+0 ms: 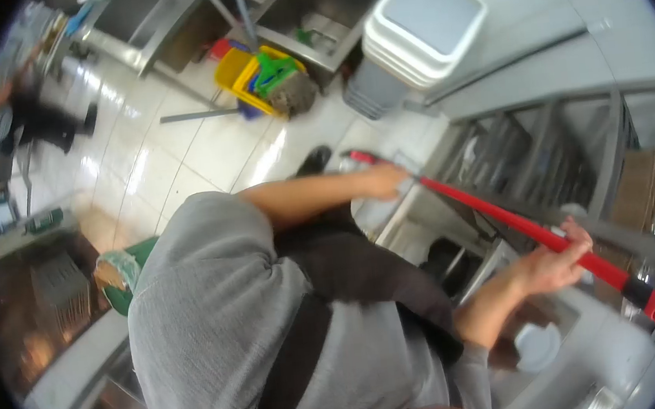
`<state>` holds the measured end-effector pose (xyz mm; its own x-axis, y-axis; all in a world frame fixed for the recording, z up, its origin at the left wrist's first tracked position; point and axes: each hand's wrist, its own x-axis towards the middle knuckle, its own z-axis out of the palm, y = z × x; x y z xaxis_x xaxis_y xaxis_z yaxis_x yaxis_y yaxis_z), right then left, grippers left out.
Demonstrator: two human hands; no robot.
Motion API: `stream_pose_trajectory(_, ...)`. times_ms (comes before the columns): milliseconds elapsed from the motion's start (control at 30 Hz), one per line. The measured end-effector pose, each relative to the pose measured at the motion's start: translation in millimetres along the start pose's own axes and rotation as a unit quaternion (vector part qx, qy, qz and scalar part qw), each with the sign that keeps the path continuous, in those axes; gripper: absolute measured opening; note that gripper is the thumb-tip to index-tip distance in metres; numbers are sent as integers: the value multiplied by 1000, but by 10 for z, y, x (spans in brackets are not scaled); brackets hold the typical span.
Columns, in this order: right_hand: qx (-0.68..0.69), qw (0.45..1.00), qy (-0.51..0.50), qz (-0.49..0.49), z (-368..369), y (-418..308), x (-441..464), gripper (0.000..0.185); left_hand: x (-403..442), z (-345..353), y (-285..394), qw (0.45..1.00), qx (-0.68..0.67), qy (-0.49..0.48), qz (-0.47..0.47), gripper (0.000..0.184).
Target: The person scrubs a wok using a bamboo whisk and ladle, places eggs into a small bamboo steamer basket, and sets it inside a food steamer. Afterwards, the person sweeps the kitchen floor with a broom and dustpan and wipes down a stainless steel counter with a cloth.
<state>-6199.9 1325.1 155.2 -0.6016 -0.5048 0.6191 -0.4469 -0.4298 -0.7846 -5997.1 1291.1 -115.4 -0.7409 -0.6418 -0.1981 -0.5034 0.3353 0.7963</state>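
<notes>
A long red pole (494, 212) with a black band and red tip at its upper end runs diagonally across the right half of the head view. My right hand (558, 261) is closed around its upper part. Lower down, my left hand (385, 181) grips the same pole, with the left arm stretched across my body. Beyond the left hand a short red piece (361, 156) shows near the floor, blurred; I cannot tell what kind of tool head it has. A dark shoe (313, 161) is on the floor close to it.
Metal racks (528, 154) stand at the right, beside cardboard (636, 190). Ahead are a yellow mop bucket (234, 73), a grey mop head (292, 93) and stacked white-lidded bins (432, 17). A green bin (140, 258) is at left; another person (43, 117) is farther off.
</notes>
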Motion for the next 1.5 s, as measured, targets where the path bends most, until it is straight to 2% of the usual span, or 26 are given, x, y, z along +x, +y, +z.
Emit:
stream_pose_trajectory(33, 11, 1000, -5, 1, 93, 25, 35, 19, -204, 40, -507, 999, 6, -5, -43, 61)
stream_pose_trajectory(67, 18, 1000, -12, -10, 185, 53, 69, 19, -400, -71, -986, 979, -66, -66, -180, 60)
stream_pose_trajectory(133, -14, 1000, 17, -11, 428, 75, 95, 19, -909, -19, -2143, 944, 33, 17, -328, 46)
stream_pose_trajectory(167, -20, 999, 47, -13, 586, 58, 65, 17, -1178, -2, -2734, 915, 14, 58, -399, 43)
stream_pose_trajectory(200, -29, 998, 35, -40, 668, 56, -4, 17, -1596, -83, -3193, 912, 75, 69, -397, 41)
stream_pose_trajectory(267, -28, 997, 9, -71, 758, 159, 72, 17, -2269, -325, -3558, 818, 36, 178, -545, 38)
stream_pose_trajectory(300, -19, 997, -4, -76, 819, 219, 93, 18, -2548, -469, -3712, 771, -12, 166, -615, 35)
stream_pose_trajectory(400, -47, 995, -31, -87, 1296, 216, 123, 19, -3391, -505, -4407, 643, -141, 280, -698, 33)
stream_pose_trajectory(533, -70, 995, -53, -55, 1899, 326, 235, 21, -4099, -628, -4927, 454, -302, 469, -695, 39)
stream_pose_trajectory(567, -23, 999, -13, -31, 2225, 296, 137, 20, -4237, -674, -5087, 442, -310, 469, -699, 39)
stream_pose_trajectory(633, 13, 991, -128, -45, 2395, 507, 291, 20, -4522, -804, -5459, 445, -233, 437, -746, 48)
stream_pose_trajectory(700, -6, 992, -114, -50, 2977, 411, -19, 21, -4504, -1048, -5393, 428, -86, 490, -754, 62)
stream_pose_trajectory(767, 2, 988, -151, -26, 3261, 493, -81, 22, -4639, -1153, -5642, 483, 1, 501, -718, 68)
stream_pose_trajectory(900, 17, 975, -219, 23, 3699, 564, -147, 24, -4733, -1347, -6151, 525, 48, 397, -751, 65)
stream_pose_trajectory(933, 19, 974, -223, 19, 3804, 549, -223, 24, -4749, -1334, -6269, 532, -36, 374, -759, 58)
stream_pose_trajectory(967, 46, 967, -246, 47, 3887, 545, -297, 26, -4756, -1287, -6330, 535, -120, 348, -760, 51)
stream_pose_trajectory(1000, 69, 958, -269, 75, 3968, 518, -347, 29, -4722, -1172, -6318, 533, -127, 346, -762, 51)
stream_pose_trajectory(1033, 52, 951, -302, 39, 4025, 545, -363, 32, -4666, -1017, -6320, 575, -122, 302, -751, 42)
stream_pose_trajectory(1100, 48, 934, -330, 130, 4023, 456, -357, 25, -4535, -868, -6195, 630, -105, 264, -723, 27)
stream_pose_trajectory(1133, 57, 923, -355, 135, 4058, 431, -398, 27, -4441, -855, -6039, 649, -183, 229, -702, 28)
stream_pose_trajectory(1167, 70, 913, -378, 139, 4135, 423, -476, 30, -4328, -789, -5785, 667, -167, 236, -686, 29)
stream_pose_trajectory(1233, 126, 844, -495, 164, 4242, 303, -496, 39, -4162, -675, -5078, 652, -106, 321, -679, 33)
stream_pose_trajectory(1333, 258, 726, -612, 180, 4481, -33, -644, 41, -4022, -519, -4063, 571, -137, 358, -726, 34)
stream_pose_trajectory(1367, 283, 714, -615, 181, 4546, -103, -656, 41, -4035, -438, -3705, 537, -130, 382, -741, 34)
stream_pose_trajectory(1433, 377, 595, -677, 212, 4694, -238, -677, 40, -4161, -252, -3142, 479, -135, 392, -773, 34)
stream_pose_trajectory(1500, 420, 567, -677, 210, 4777, -392, -788, 40, -4362, 178, -2800, 440, -97, 409, -794, 34)
